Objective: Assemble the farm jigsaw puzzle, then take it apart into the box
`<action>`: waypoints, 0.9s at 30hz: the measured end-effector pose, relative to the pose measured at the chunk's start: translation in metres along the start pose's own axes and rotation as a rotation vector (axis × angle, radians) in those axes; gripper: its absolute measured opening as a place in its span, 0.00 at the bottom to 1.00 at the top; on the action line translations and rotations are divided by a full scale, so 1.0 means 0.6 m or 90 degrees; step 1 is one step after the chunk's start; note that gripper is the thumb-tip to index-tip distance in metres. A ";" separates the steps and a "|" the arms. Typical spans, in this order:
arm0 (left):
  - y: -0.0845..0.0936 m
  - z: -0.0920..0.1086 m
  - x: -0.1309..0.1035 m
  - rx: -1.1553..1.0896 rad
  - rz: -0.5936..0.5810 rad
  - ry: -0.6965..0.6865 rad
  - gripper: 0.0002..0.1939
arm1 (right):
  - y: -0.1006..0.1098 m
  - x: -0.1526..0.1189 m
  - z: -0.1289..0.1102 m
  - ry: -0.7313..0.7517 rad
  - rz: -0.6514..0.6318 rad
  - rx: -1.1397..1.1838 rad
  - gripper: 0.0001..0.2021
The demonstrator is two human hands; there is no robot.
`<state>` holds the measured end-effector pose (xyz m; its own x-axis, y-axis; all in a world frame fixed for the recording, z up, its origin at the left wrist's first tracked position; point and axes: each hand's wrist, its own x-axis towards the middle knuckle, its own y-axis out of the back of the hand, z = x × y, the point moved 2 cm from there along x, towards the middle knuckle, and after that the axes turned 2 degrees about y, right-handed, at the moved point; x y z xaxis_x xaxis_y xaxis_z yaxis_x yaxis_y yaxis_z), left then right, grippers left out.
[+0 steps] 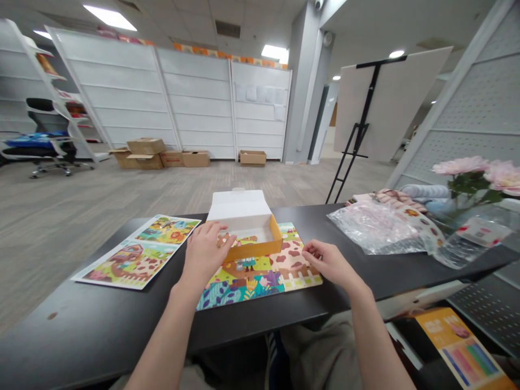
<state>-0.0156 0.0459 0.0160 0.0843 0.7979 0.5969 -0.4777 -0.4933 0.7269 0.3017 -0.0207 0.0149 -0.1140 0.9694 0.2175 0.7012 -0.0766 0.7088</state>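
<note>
An open yellow box [255,249] with a white inside and a raised white lid [238,205] sits on a colourful picture puzzle [247,287]. A few printed pieces [247,239] lie inside the box. My left hand [206,246] rests over the box's left end, its fingers stretched and its thumb apart near the front wall. That end of the box is partly hidden by the hand. At the puzzle's right edge, my right hand [325,260] has its fingers curled together in a pinch. Whatever may be between those fingertips is too small to make out.
Left on the black table [150,314] lies a printed picture sheet [150,249]. Clear plastic wrapping [377,225], a plastic bottle [471,238] and pink flowers [463,165] crowd the right side. An orange package [463,336] is below right. An easel [361,130] stands behind.
</note>
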 end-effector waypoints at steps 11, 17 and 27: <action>-0.020 0.187 -0.082 -0.188 -0.358 -0.310 0.16 | -0.015 0.004 -0.007 -0.007 -0.063 0.038 0.13; -0.053 0.208 -0.086 -0.107 -0.357 -0.320 0.18 | -0.026 0.005 -0.005 -0.021 -0.111 0.000 0.11; -0.048 0.215 -0.094 -0.091 -0.336 -0.263 0.14 | -0.023 0.002 0.000 -0.044 -0.108 -0.057 0.17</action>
<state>0.1063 -0.0300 0.0053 0.6505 0.7073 0.2768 -0.3896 -0.0021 0.9210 0.2915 -0.0183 0.0054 -0.1746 0.9836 0.0447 0.6101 0.0725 0.7890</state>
